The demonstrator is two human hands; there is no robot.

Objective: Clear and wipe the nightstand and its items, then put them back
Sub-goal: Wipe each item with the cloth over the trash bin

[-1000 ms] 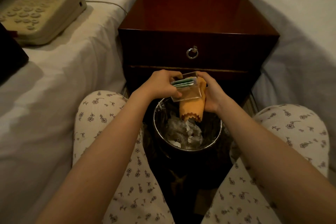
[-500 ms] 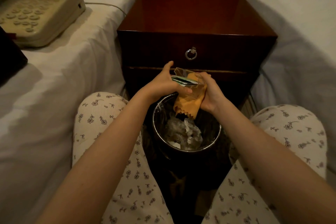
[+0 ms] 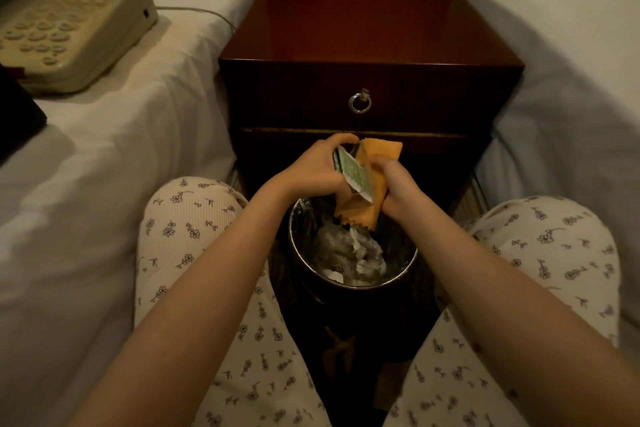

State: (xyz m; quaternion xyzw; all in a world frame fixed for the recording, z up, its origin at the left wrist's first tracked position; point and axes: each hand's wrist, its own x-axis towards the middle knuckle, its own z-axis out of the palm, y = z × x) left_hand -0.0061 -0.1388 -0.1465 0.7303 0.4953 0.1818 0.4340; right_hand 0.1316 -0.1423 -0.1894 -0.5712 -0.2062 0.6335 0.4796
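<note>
The green-faced packet [image 3: 353,174], a small flat item with a white lower edge, sits at the centre of the view, pressed between both hands; its exact kind is too dim to tell. The left hand [image 3: 313,170] clasps it from nine o'clock, fingers curled over its top edge. The right hand [image 3: 398,185] is clenched round an orange cloth [image 3: 377,154] that wraps the packet's three o'clock side and back, with a loose corner hanging down at six o'clock. Directly below the hands stands a round waste bin [image 3: 410,262] with a shiny metal rim and a clear liner; inside lies a heap of crumpled pale paper and plastic [image 3: 353,250], and the cloth's corner dangles just over it. The bin stands between the person's knees in flower-print pyjama trousers [image 3: 194,218]. At twelve o'clock from the hands is the dark wooden nightstand [image 3: 363,28], its one drawer closed, with a metal ring pull [image 3: 360,102]. A white bed [image 3: 121,121] lies at nine o'clock, bearing a beige push-button telephone [image 3: 69,28] at ten o'clock. A second white bed [image 3: 571,62] fills three o'clock.
</note>
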